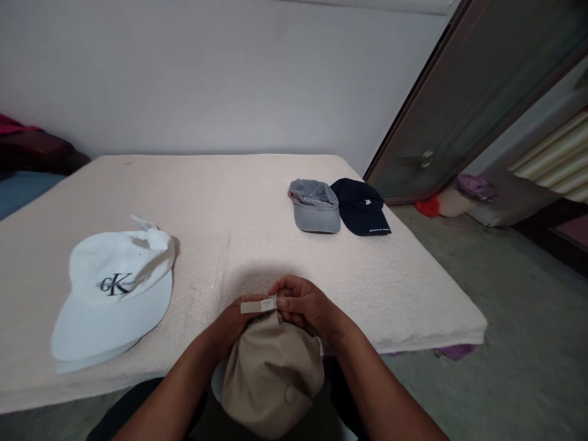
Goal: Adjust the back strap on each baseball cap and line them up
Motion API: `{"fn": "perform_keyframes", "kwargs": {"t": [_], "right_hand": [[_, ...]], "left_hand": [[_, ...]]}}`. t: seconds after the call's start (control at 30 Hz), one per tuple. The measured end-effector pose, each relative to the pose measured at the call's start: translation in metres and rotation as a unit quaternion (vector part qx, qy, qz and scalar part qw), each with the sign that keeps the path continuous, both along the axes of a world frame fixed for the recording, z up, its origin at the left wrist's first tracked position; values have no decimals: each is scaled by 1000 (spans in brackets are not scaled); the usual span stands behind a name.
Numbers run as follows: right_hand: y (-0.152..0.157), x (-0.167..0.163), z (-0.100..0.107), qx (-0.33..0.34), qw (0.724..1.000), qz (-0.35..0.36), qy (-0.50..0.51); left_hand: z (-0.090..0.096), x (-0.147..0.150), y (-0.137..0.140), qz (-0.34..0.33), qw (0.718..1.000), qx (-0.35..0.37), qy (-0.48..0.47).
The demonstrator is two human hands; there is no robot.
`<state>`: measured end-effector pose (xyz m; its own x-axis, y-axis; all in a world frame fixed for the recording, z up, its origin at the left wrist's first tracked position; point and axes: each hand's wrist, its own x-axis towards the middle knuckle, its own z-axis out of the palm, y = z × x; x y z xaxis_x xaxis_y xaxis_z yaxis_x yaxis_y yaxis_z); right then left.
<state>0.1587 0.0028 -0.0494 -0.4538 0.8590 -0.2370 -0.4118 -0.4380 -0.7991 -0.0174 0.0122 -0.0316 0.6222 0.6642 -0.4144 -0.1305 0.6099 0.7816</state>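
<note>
A beige cap is held low in front of me, at the near edge of the bed, its crown toward me. My left hand grips the cap by its back edge, partly hidden behind the fabric. With fingers pinched, my right hand holds the cap's back strap near its light-coloured fastening. The strap's free end points left, across my left hand's fingers. A white cap with black "CK" lettering lies to the left, brim toward me.
A grey cap and a navy cap sit side by side, touching, toward the right rear of the bed. Behind the bed runs a pale wall. A dark cabinet stands at the right, beyond the bed's edge.
</note>
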Motion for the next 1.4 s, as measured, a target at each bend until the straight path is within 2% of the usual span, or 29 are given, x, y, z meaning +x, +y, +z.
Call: {"fn": "perform_keyframes", "kwargs": {"t": [0.13,0.23,0.4,0.57,0.73,0.93,1.17,1.4], "right_hand": [[0,2,0,-1,1000,6,-28],[-1,7,1,-3,999,7,-49],[-2,10,0,-20,997,-1,-72],[-3,9,1,-18,996,-17,-89],[-2,9,1,2,995,-24,-96],[0,6,-2,13,988,-61,-143],[-1,5,4,18,993,-31,-113],[1,4,0,29,984,-41,-173]], "left_hand": [[-4,-3,1,27,1000,1,3],[-7,-6,1,48,998,-30,-28],[-13,-9,1,26,994,-51,-90],[-20,-8,0,23,999,-35,-26],[-24,-5,2,32,999,12,-20],[-22,-6,0,43,999,12,8],[-24,-5,2,34,998,47,37],[-22,-5,0,20,998,44,47]]}}
